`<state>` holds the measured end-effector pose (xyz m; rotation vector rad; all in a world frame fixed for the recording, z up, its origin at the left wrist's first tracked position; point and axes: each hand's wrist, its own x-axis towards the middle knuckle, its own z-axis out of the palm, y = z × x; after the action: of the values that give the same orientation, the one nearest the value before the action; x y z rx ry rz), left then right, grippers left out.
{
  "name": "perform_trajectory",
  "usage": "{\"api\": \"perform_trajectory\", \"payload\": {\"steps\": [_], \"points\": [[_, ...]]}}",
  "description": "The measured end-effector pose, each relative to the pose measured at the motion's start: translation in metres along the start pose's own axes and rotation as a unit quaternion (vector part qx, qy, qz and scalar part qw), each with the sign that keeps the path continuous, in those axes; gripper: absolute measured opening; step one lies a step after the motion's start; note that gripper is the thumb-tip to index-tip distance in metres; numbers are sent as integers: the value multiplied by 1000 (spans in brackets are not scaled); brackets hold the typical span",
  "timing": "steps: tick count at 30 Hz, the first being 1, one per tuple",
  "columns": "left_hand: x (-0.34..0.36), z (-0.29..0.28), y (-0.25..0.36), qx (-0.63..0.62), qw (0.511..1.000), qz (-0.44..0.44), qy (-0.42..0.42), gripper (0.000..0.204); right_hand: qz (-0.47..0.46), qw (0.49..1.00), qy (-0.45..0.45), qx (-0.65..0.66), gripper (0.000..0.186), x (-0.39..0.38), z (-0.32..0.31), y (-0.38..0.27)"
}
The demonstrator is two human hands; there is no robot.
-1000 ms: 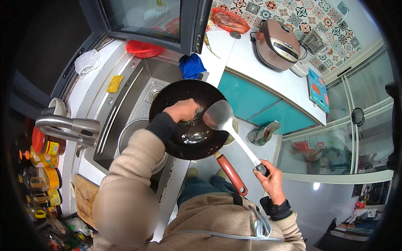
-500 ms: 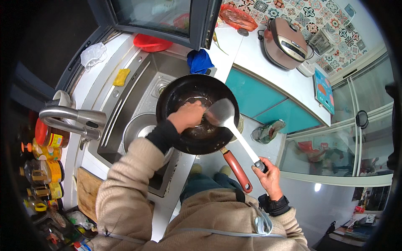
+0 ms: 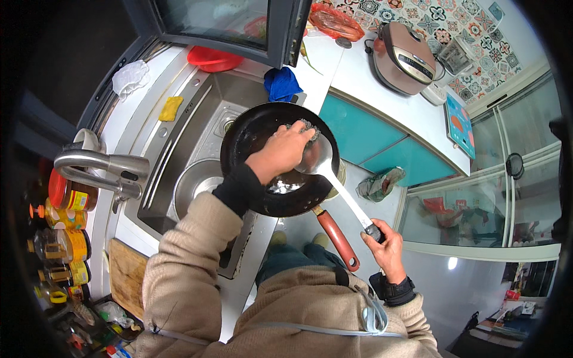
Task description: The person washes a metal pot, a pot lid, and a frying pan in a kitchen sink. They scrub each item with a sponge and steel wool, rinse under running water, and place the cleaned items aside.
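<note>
Over the sink (image 3: 197, 128), the left hand (image 3: 280, 154) presses a steel scourer (image 3: 305, 128) onto the spatula (image 3: 319, 160) inside the black wok (image 3: 250, 134), the right hand (image 3: 387, 247) gripping the spatula's handle just right of the wok's red handle (image 3: 337, 238); scrubbing seems underway, and rinsing likely comes next.

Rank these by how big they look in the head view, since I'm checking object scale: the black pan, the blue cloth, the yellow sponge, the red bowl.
1. Pan, clearly largest.
2. Red bowl, partly hidden by the window frame.
3. Blue cloth, close to the bowl's visible part, so that order is unsure.
4. Yellow sponge, smallest.
</note>
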<state>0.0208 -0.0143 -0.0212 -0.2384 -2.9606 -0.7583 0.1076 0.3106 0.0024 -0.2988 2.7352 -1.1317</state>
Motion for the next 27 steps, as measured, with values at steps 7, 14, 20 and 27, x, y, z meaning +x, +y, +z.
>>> {"api": "perform_trajectory", "payload": {"steps": [7,14,20,27], "points": [[-12,35,-46,25,960,-63,-272,37,94,989,5,115,29,-3,6,11],[-1,25,-73,106,964,-90,-225,43,35,999,16,-30,30,10,-13,3],[-8,-6,-89,-111,992,-63,4,39,-102,976,61,-183,32,24,-16,-9],[-33,-24,-57,-82,979,-63,174,40,-213,891,68,-395,25,56,-40,-30]]}}
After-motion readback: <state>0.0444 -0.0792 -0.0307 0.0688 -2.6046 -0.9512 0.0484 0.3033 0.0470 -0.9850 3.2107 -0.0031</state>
